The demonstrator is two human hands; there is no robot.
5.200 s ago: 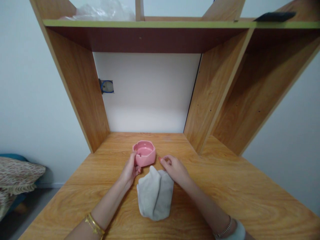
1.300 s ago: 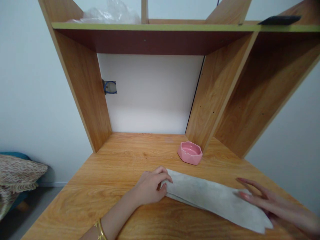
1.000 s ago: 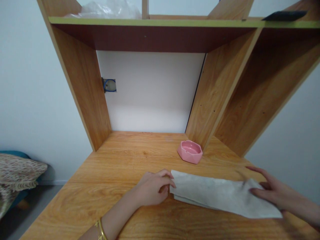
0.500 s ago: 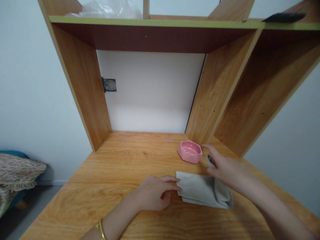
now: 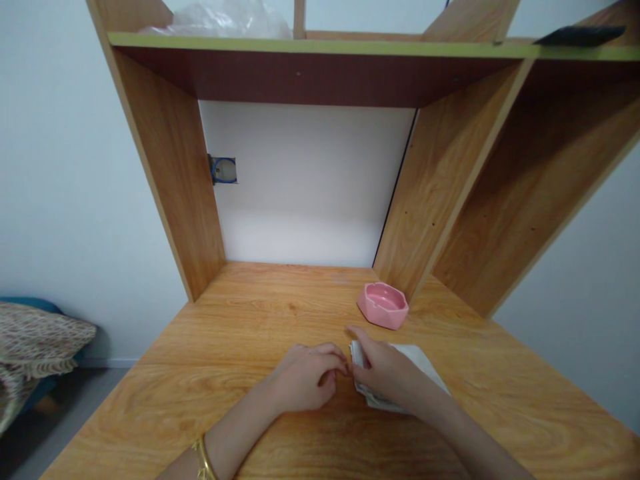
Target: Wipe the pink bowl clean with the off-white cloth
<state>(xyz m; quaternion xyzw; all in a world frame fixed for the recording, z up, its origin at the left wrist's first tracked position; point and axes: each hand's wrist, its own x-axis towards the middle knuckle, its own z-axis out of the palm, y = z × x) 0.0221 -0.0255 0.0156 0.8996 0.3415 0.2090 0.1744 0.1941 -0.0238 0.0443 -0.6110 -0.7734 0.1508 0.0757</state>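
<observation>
A folded grey cloth [image 5: 419,363] lies on the wooden desk [image 5: 260,333] in front of me. My right hand [image 5: 387,372] rests on top of the cloth's left end, fingers curled and pinching its edge. My left hand [image 5: 305,381] is right beside it, fingers bent, their tips at the same left edge of the cloth. A pink ashtray [image 5: 383,305] stands behind the cloth, close to the foot of the wooden upright panel [image 5: 425,200].
The desk sits inside a wooden shelf unit with a green-edged shelf [image 5: 320,47] overhead bearing a clear plastic bag [image 5: 225,19] and a dark flat object [image 5: 580,33]. A wall socket [image 5: 223,171] is at the back left. Patterned fabric [image 5: 35,347] lies at the far left.
The ashtray went from the desk's middle to the right upright. The cloth was spread long, then my right hand brought its right end over to the left, folding it.
</observation>
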